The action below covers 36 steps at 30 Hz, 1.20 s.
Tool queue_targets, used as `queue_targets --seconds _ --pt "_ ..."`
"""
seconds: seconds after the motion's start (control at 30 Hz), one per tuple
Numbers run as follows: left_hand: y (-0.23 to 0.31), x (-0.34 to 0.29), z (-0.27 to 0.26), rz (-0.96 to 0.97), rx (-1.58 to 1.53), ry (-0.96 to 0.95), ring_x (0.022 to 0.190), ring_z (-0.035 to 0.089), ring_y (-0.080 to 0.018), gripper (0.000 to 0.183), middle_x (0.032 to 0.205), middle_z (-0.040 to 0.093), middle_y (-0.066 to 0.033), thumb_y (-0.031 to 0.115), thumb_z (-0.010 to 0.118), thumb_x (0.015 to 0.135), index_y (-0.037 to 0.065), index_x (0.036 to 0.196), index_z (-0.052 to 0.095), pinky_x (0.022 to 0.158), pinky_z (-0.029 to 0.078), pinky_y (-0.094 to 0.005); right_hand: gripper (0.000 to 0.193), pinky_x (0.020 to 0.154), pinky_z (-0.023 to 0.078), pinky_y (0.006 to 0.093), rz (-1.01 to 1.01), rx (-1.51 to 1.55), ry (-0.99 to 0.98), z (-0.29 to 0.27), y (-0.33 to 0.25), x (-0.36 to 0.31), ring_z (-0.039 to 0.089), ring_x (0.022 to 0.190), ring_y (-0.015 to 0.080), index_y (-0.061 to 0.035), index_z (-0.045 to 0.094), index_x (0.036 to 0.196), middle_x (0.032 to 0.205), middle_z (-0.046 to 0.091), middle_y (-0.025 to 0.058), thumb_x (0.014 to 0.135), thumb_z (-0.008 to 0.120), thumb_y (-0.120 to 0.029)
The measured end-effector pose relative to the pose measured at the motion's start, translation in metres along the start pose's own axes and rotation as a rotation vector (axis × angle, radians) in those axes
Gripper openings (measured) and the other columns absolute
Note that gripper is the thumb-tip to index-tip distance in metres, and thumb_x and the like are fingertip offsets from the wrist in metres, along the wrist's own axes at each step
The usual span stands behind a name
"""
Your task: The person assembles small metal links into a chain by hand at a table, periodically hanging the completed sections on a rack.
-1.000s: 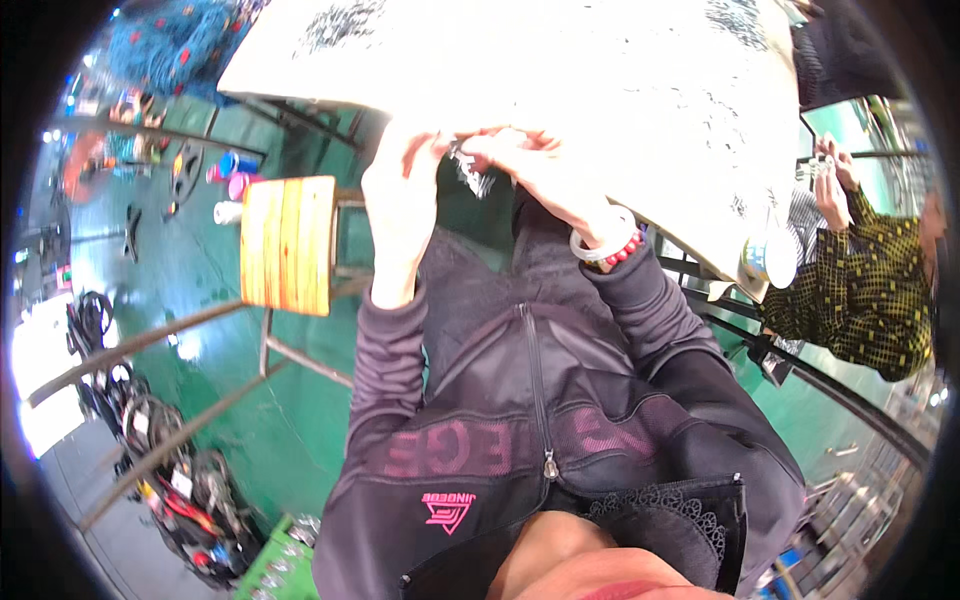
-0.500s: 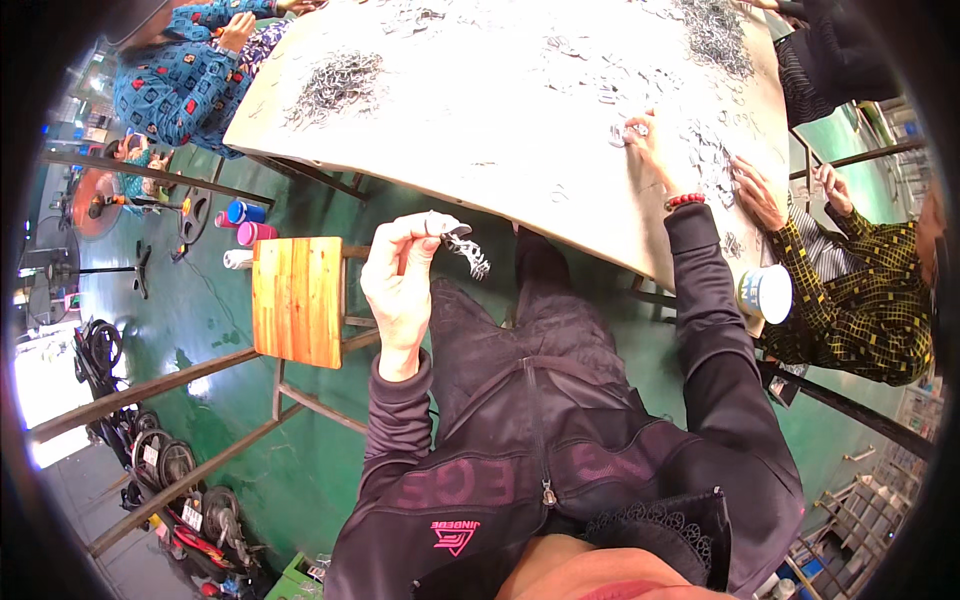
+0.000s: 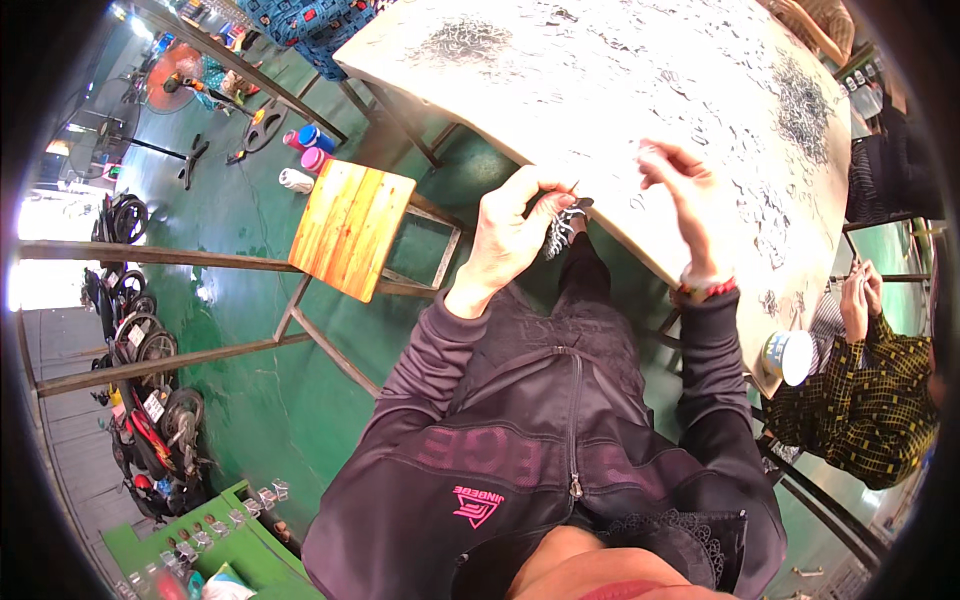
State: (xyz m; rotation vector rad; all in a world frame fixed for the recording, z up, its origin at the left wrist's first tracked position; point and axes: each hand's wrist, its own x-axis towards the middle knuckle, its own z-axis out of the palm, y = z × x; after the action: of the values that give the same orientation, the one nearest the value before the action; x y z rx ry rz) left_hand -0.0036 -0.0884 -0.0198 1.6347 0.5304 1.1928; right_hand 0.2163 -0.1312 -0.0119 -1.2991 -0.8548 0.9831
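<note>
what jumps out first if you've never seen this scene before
The big pale table at the top, strewn with heaps of small metal rings, takes the eye first. At its near edge the left hand pinches a dangling bunch of small metal pieces, while the right hand is raised over the tabletop. To the left, an orange wooden stool stands out against the green floor.

A wooden stool (image 3: 352, 229) stands on the green floor (image 3: 260, 400) — beside it three small bottles (image 3: 305, 160); a fan (image 3: 175, 75) further off, motorbikes (image 3: 140, 400) along the left.
</note>
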Motion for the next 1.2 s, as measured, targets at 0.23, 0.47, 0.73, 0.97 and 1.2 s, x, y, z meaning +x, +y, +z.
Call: queue_targets --seconds 0.23,0.47,0.73,0.97,1.2 --pt "-0.002 0.003 0.003 0.020 0.192 -0.049 0.078 0.061 -0.0118 0.011 0.084 0.064 -0.0066 0.005 0.062 0.085 -0.001 0.094 0.060 0.071 0.049 -0.0250 0.019 0.058 0.046 0.0176 -0.044 0.082 0.008 0.057 -0.007 -0.041 0.058 0.070 0.0062 -0.0017 0.067 0.099 0.086 0.067 0.0048 0.081 0.067 -0.005" --pt "-0.036 -0.005 -0.003 -0.086 0.119 -0.001 0.085 0.061 -0.0170 0.019 0.095 0.064 -0.0082 0.005 0.065 0.081 0.002 0.099 0.061 0.075 0.049 -0.0287 0.018 0.062 0.051 0.0248 -0.169 0.375 -0.064 0.065 0.019 -0.023 0.062 0.068 0.0141 0.0032 0.065 0.095 0.082 0.066 0.0108 0.078 0.066 0.005" --pt "-0.157 0.140 -0.045 -0.012 0.679 0.064 0.073 0.061 -0.0152 0.015 0.082 0.067 -0.0058 0.015 0.064 0.082 0.009 0.094 0.070 0.067 0.047 -0.0278 0.017 0.064 0.054 0.0257 -0.063 0.352 -0.150 0.058 0.021 -0.027 0.064 0.071 0.0180 0.0059 0.066 0.090 0.086 0.062 0.0131 0.075 0.063 0.013" --pt "-0.242 0.214 -0.063 0.247 1.285 -0.295 0.087 0.054 -0.0274 0.009 0.083 0.057 -0.0105 0.011 0.058 0.076 0.009 0.077 0.067 0.074 0.046 -0.0382 0.015 0.058 0.051 0.0239 -0.035 0.232 -0.221 0.065 0.026 -0.029 0.063 0.065 0.0166 0.0068 0.065 0.084 0.079 0.061 0.0121 0.072 0.063 0.015" --pt "-0.210 0.242 -0.039 0.229 1.354 -0.261 0.100 0.051 -0.0277 0.012 0.096 0.055 -0.0111 0.011 0.055 0.078 0.007 0.089 0.059 0.086 0.038 -0.0458 0.016 0.060 0.054 0.0263 -0.063 0.272 -0.132 0.064 0.020 -0.039 0.061 0.067 0.0183 0.0067 0.064 0.085 0.085 0.059 0.0138 0.073 0.062 0.017"
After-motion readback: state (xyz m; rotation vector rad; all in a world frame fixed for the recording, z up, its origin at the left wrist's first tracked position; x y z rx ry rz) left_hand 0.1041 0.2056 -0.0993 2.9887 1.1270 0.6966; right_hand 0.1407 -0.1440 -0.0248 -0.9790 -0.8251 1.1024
